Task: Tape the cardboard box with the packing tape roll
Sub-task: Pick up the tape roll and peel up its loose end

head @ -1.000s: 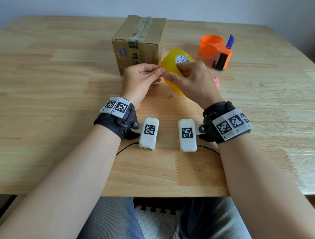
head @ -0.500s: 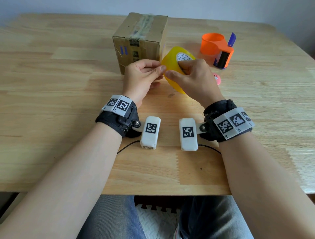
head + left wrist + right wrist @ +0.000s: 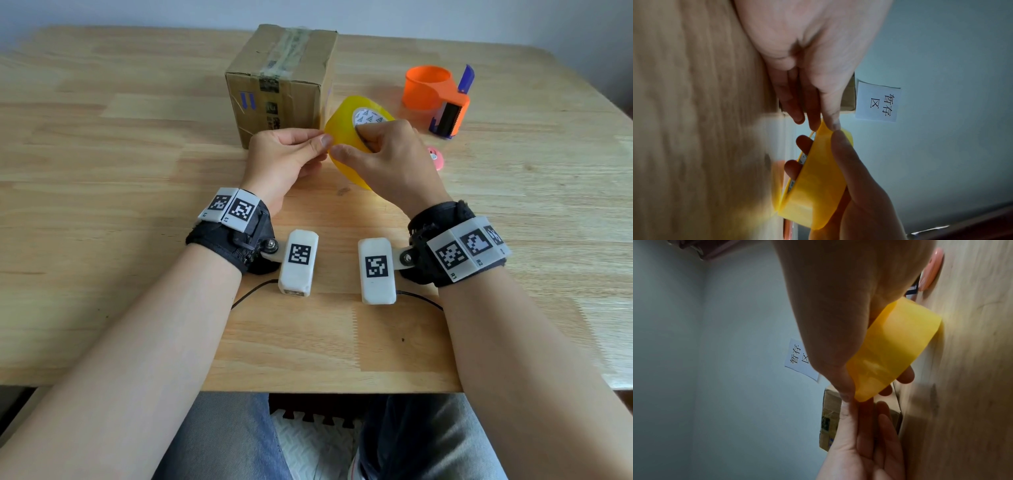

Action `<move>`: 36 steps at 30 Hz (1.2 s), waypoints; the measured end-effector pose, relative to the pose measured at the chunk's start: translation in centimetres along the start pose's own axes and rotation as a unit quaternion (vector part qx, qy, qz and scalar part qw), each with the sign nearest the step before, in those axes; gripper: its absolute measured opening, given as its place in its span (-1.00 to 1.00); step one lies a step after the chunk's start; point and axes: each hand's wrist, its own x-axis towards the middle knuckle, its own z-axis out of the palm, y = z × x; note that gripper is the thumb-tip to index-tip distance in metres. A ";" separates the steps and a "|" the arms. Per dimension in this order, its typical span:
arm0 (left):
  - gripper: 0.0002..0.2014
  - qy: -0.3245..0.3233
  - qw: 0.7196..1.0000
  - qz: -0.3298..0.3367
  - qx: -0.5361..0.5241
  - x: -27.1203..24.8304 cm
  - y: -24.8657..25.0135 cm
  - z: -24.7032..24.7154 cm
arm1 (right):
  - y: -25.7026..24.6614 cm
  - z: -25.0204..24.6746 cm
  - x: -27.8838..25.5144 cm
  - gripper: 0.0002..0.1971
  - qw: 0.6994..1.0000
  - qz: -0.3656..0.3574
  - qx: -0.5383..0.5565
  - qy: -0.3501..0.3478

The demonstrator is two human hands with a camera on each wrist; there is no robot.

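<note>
A yellow packing tape roll (image 3: 346, 137) is held upright just above the table, in front of the cardboard box (image 3: 281, 85). My right hand (image 3: 380, 161) grips the roll, thumb on its outer face and fingers in the core. My left hand (image 3: 291, 154) pinches the roll's left edge between thumb and fingertips. In the left wrist view the left hand (image 3: 818, 120) pinches the tape roll (image 3: 818, 186) at its edge. In the right wrist view the right hand (image 3: 838, 337) wraps the tape roll (image 3: 890, 353). The box (image 3: 828, 418) stands behind, closed, with old tape along its top seam.
An orange tape dispenser (image 3: 436, 96) with a blue blade guard stands at the back right of the wooden table (image 3: 102, 205). A small pink round object (image 3: 435, 158) lies right of my right hand. A paper label (image 3: 877, 102) hangs on the wall behind.
Both hands have stayed on the roll with almost no movement; the left thumb and fingertips keep working at the roll's left edge.
</note>
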 end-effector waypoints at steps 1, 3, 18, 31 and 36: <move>-0.93 -0.002 1.000 -0.004 -0.003 0.0 0.0 0.0 | 0.0 0.0 0.0 -0.47 1.000 0.000 -0.002 -0.002; -0.91 -0.005 1.000 -0.008 -0.007 0.0 0.0 0.0 | -0.1 -0.1 -0.1 -0.46 1.000 0.001 -0.002 -0.003; -0.78 0.033 0.996 0.062 0.062 0.0 -0.2 -0.2 | -0.3 -0.1 -0.1 -0.49 1.000 0.012 -0.004 0.009; -0.97 0.014 0.994 0.056 0.096 0.4 -0.4 -0.2 | 0.0 -0.1 -0.1 -0.43 1.000 0.012 -0.026 0.010; -0.89 -0.001 0.990 0.060 0.128 0.6 -0.6 -0.1 | 0.0 -0.2 -0.1 -0.46 0.999 0.018 -0.025 0.011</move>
